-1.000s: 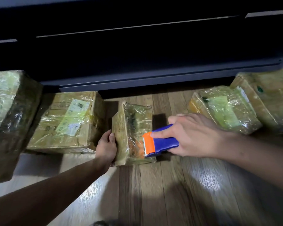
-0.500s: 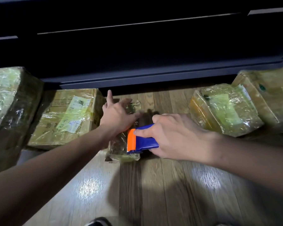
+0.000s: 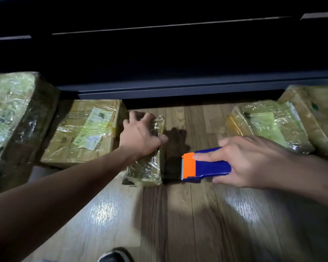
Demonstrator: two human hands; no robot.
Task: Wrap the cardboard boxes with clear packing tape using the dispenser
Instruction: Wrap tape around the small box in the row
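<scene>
A small cardboard box (image 3: 146, 171), shiny with clear tape, lies flat on the wooden floor in the middle. My left hand (image 3: 140, 137) lies on top of it, fingers curled over its far end and thumb at its right edge. My right hand (image 3: 254, 159) grips the blue and orange tape dispenser (image 3: 203, 165), index finger stretched along its top. The dispenser's toothed orange end points left and hangs just to the right of the small box, a gap of floor between them.
A larger taped box with a label (image 3: 83, 133) lies left of the small one, and a bulky wrapped box (image 3: 11, 114) stands at far left. Two wrapped boxes (image 3: 267, 125) (image 3: 314, 112) sit at the right. Dark furniture (image 3: 159, 53) runs along the back. A shoe (image 3: 116, 256) shows at the bottom.
The small box went from standing on edge to lying flat. My left hand moved from its side onto its top. The dispenser left the box's face and pulled away to the right.
</scene>
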